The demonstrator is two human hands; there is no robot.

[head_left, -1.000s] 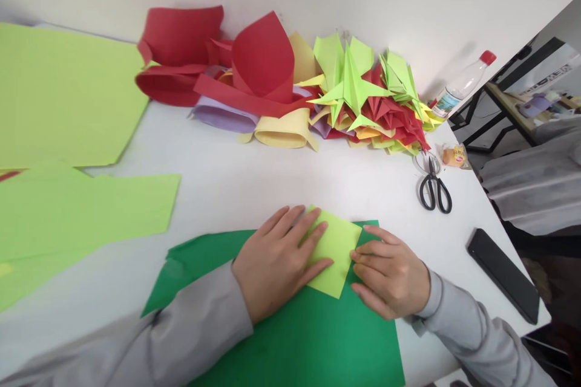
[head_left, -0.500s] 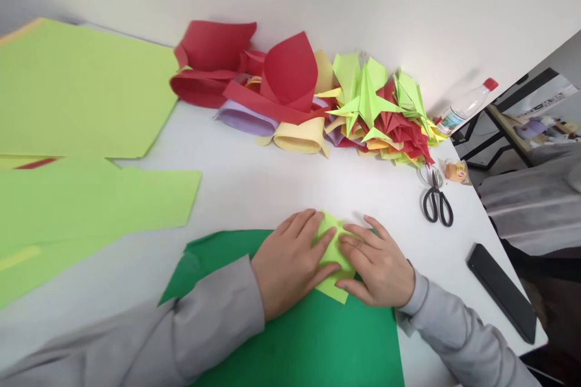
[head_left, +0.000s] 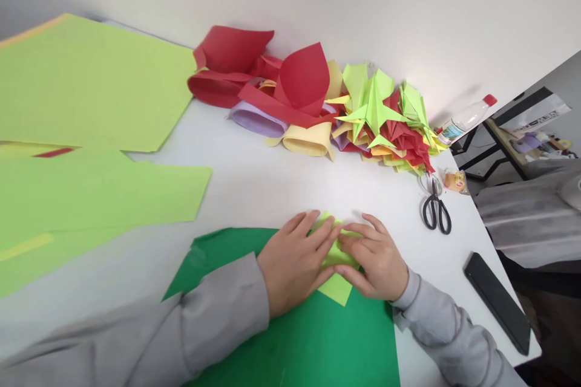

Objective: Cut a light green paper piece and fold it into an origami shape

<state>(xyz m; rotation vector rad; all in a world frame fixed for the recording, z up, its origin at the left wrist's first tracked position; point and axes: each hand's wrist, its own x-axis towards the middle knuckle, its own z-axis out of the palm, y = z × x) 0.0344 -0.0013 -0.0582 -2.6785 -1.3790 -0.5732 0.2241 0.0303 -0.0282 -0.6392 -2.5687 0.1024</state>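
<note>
My left hand (head_left: 295, 263) lies flat on a small lime-green folded paper (head_left: 338, 287), fingers spread over its left part. My right hand (head_left: 374, 263) presses the same paper from the right, its fingertips meeting those of the left. Most of the paper is hidden under both hands; only its near corner and a far tip show. It rests on a dark green sheet (head_left: 299, 338) at the front of the white table (head_left: 272, 187).
Large lime-green sheets (head_left: 91, 97) cover the left side. Against the wall lies a heap of red, yellow and purple paper curls (head_left: 281, 97) and folded paper figures (head_left: 385, 121). Black scissors (head_left: 436, 208), a black phone (head_left: 497, 302), a plastic bottle (head_left: 467, 116) and a small wrapped snack (head_left: 455, 181) are at the right.
My right hand has slid left onto the small paper until its fingers meet my left hand's. More of the paper is now covered. The view shifted slightly.
</note>
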